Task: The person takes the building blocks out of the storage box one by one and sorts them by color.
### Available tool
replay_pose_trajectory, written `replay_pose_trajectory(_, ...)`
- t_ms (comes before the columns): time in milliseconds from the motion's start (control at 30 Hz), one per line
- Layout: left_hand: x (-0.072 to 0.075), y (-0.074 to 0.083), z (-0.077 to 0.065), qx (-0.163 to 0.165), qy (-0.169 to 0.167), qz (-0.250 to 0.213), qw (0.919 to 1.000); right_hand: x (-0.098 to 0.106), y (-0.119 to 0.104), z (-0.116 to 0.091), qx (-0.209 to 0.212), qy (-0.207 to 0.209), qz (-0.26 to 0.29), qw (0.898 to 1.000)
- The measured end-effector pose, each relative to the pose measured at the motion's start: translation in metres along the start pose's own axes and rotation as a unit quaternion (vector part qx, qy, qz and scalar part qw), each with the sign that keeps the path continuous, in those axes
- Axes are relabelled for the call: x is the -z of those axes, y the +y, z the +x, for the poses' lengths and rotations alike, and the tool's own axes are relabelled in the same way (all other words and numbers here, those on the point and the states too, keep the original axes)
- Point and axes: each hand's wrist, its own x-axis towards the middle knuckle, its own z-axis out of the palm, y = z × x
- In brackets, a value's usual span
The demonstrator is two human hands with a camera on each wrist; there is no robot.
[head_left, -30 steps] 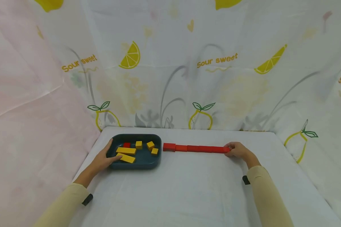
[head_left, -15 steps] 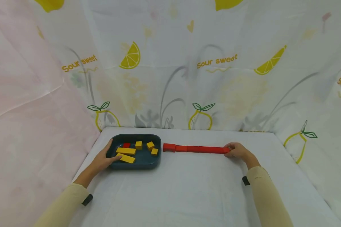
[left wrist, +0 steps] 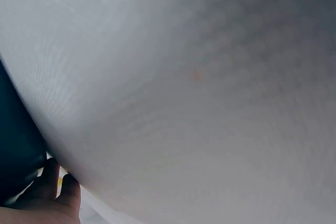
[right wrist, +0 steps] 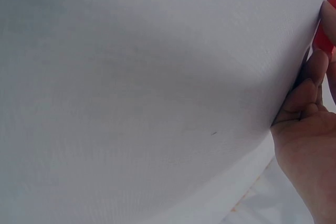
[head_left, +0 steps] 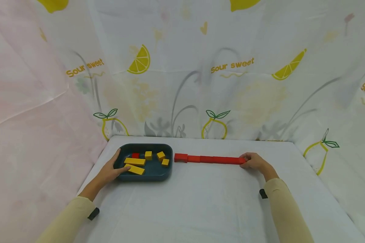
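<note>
My left hand (head_left: pixel 109 172) grips the left side of a dark blue tray (head_left: pixel 156 177), its thumb over the rim near a long yellow block (head_left: pixel 136 169). A second long yellow block (head_left: pixel 135 161), several yellow cubes (head_left: pixel 148 155) and a small red block (head_left: pixel 135 155) lie in the tray too. To the tray's right runs a straight row of red blocks (head_left: pixel 213 160), with a taller one (head_left: pixel 180 157) at its left end. My right hand (head_left: pixel 256 162) pinches the red block (head_left: pixel 242 161) at the row's right end. In the right wrist view its red side (right wrist: pixel 321 41) shows beside the fingers.
A white cloth (head_left: pixel 200 202) covers the table. Behind it hangs a lemon-printed curtain (head_left: pixel 176 87), and a pinkish sheet (head_left: pixel 33 135) stands at the left. Dark wrist devices (head_left: pixel 93 214) sit at both sleeves.
</note>
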Motion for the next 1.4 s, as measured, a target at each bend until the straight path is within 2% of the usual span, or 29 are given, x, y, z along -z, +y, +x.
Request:
replay_pose_trajectory(267,0.000,0.000,-0.003,0.003,0.004,-0.001,1.0000,0.000,-0.005,-0.001,-0.002,-0.007,-0.010,1.000)
replay_pose_trajectory(533,0.001,0.005,0.001,-0.005,0.006,0.003,1.0000,0.003,-0.003,-0.006,-0.008,-0.001,-0.019,1.000)
replay_pose_trajectory(667,0.001,0.006,0.002,-0.002,0.006,0.000,1.0000,0.003,-0.004,-0.008,0.004,-0.003,-0.018,1.000)
replay_pose_trajectory(1000,0.000,0.003,0.000,0.000,0.007,0.001,1.0000,0.001,-0.006,-0.007,0.009,0.000,-0.010,1.000)
replay_pose_trajectory(1200,0.001,-0.006,-0.004,0.004,0.011,-0.005,0.9999,-0.002,-0.012,-0.005,0.003,0.003,-0.012,1.000)
replay_pose_trajectory(1400,-0.004,-0.003,0.001,0.001,0.011,-0.015,0.9998,0.003,-0.004,-0.011,-0.008,-0.003,-0.006,1.000)
